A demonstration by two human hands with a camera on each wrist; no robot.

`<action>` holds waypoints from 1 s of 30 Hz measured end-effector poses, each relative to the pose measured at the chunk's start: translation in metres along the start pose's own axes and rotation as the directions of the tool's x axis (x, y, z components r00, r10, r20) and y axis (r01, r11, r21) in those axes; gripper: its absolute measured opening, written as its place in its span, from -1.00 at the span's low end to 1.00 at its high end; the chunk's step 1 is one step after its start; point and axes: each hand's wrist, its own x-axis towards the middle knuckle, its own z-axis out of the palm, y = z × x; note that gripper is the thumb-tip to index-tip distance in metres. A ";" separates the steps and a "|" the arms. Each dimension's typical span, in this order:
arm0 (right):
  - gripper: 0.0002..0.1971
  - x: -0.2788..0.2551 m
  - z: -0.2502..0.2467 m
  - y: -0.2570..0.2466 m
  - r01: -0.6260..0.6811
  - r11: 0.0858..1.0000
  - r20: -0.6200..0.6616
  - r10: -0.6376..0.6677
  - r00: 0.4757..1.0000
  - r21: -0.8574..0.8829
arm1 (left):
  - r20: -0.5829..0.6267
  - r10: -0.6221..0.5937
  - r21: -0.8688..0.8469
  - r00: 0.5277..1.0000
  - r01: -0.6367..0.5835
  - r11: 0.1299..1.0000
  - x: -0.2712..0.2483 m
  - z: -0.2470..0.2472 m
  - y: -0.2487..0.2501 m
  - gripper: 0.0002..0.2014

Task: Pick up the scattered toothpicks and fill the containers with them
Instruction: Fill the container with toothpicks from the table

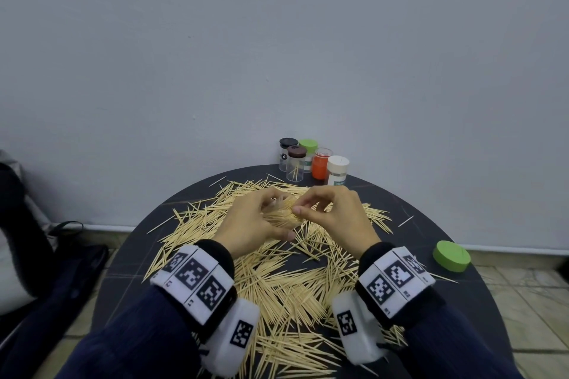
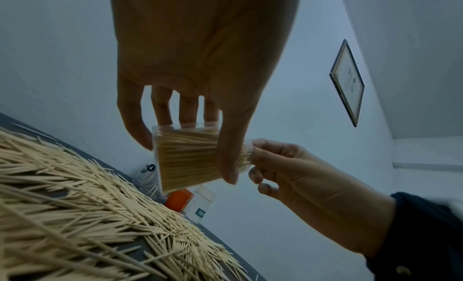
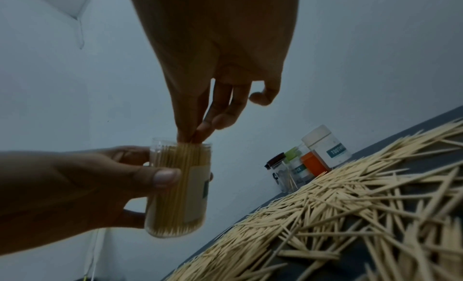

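Note:
My left hand [image 1: 277, 218] grips a clear toothpick container [image 1: 288, 214], tilted above the pile and packed with toothpicks. In the right wrist view the container [image 3: 175, 206] shows a beige label, with the left thumb across its side. My right hand [image 3: 191, 136] pinches the tips of a few toothpicks at the container's open mouth; in the head view the right hand [image 1: 300, 205] meets the left at mid-table. Scattered toothpicks [image 1: 277, 280] cover most of the round dark table [image 1: 129, 255].
Several other containers stand at the table's back edge against the wall: black-lidded [image 1: 288, 154], brown-lidded [image 1: 296, 163], green-lidded [image 1: 308, 148], orange [image 1: 320, 168] and white [image 1: 337, 169]. A loose green lid [image 1: 451, 256] lies at the right edge. A dark bag [image 1: 46, 271] sits left of the table.

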 end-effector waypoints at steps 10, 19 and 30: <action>-0.95 0.002 -0.009 0.002 -0.037 0.992 0.040 0.033 0.999 0.120 | -0.023 -0.051 -0.042 0.998 0.050 0.998 0.000 -0.001 -0.001 -0.37; -0.57 0.000 -0.028 0.005 -0.130 0.889 0.493 0.359 0.792 -0.439 | -0.047 -0.067 -0.073 0.997 0.063 0.995 0.000 -0.002 0.002 -0.37; -0.01 -0.021 0.016 -0.016 0.160 0.700 0.647 0.515 0.562 -0.696 | -0.026 -0.064 -0.018 0.998 0.063 0.998 -0.001 -0.003 0.005 -0.36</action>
